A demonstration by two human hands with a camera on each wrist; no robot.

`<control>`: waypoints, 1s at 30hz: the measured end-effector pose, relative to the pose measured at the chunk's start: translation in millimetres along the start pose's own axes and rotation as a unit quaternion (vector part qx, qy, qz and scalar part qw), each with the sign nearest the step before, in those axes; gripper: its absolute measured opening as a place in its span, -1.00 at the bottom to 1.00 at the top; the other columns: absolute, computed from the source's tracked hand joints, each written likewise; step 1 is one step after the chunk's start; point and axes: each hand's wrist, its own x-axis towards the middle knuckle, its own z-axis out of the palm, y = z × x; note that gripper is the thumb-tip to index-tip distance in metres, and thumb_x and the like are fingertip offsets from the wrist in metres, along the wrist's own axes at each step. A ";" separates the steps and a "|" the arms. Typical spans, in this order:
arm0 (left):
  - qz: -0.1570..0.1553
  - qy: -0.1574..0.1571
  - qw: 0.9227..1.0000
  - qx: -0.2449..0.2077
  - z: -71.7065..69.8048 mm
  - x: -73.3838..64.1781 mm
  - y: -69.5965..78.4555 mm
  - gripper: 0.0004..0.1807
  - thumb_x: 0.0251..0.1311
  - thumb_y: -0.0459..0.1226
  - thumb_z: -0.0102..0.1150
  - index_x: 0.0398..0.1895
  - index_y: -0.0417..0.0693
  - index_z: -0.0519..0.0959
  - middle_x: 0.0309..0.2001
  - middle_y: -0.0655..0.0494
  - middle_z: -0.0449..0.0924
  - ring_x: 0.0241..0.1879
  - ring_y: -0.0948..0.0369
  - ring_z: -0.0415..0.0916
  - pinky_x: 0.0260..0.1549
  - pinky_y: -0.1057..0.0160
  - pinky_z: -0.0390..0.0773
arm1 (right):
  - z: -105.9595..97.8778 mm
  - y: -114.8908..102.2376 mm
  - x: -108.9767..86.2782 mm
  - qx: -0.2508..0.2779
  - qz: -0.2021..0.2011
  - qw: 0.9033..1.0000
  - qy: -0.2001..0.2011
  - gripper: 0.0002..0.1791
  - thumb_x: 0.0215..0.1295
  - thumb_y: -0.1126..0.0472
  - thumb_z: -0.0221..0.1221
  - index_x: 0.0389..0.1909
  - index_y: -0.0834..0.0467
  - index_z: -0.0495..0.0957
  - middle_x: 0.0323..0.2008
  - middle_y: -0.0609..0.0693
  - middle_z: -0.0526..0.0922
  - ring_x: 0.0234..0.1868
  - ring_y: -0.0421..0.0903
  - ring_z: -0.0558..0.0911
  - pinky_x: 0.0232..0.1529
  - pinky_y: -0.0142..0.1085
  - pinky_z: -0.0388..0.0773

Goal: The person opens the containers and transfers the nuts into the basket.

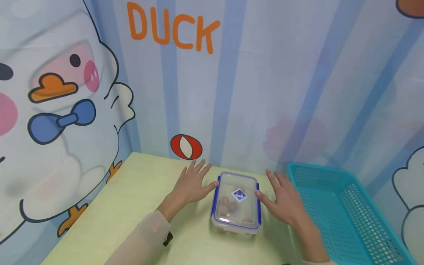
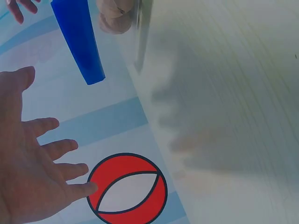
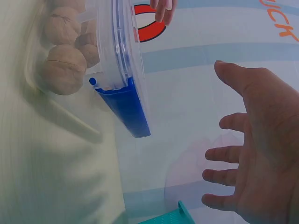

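A clear plastic food box (image 1: 236,217) with blue side latches stands on the table between my two hands. Several walnuts (image 3: 64,70) lie inside it, and the lid carries a blue and white label (image 1: 239,195). In the right wrist view a blue latch (image 3: 126,109) slants outward from the box's side; another latch (image 2: 79,42) hangs from the box in the left wrist view. My left hand (image 1: 193,184) is spread by the box's left side, and my right hand (image 1: 285,198) by its right. Both wrist views show a gap between the thumb and the latch.
At the right of the table stands a turquoise plastic basket (image 1: 334,198) with perforated walls, close to my right forearm. A pale yellow tabletop (image 1: 132,206) extends to the left. Behind it hangs a striped blue and white cloth (image 1: 258,92) with duck prints.
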 end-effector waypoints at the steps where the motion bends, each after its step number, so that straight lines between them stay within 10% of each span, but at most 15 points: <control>1: 0.000 0.000 1.000 -0.001 -0.6 0.7 0.8 -0.12 0.47 0.34 -0.06 0.70 0.12 0.19 0.69 -0.06 0.02 0.67 -0.21 -0.17 0.58 -0.34 -0.09 | -0.1 0.6 0.1 0.006 -0.001 1.000 0.002 -0.03 0.53 -0.35 0.09 0.70 0.13 0.06 0.59 0.39 0.16 0.54 0.52 0.16 0.35 0.58 0.19; 18: 0.036 -0.013 0.997 -0.062 -14.6 9.6 12.8 -0.05 0.45 0.37 -0.04 0.69 0.02 0.19 0.66 -0.05 0.12 0.64 -0.12 0.04 0.52 -0.26 0.21 | -8.2 7.6 -1.9 0.084 0.010 0.995 0.051 -0.17 0.64 -0.18 0.04 0.67 0.25 0.10 0.56 0.39 0.23 0.52 0.47 0.22 0.38 0.50 0.24; 30: -0.063 0.024 0.959 -0.276 4.2 4.3 1.2 -0.10 0.50 0.29 0.03 0.66 -0.08 0.20 0.53 -0.15 0.37 0.52 -0.19 0.28 0.40 -0.34 0.37 | 18.8 -5.2 -8.3 0.276 0.121 0.949 0.091 -0.30 0.71 -0.18 -0.08 0.62 0.16 0.21 0.42 0.29 0.48 0.35 0.33 0.54 0.28 0.28 0.54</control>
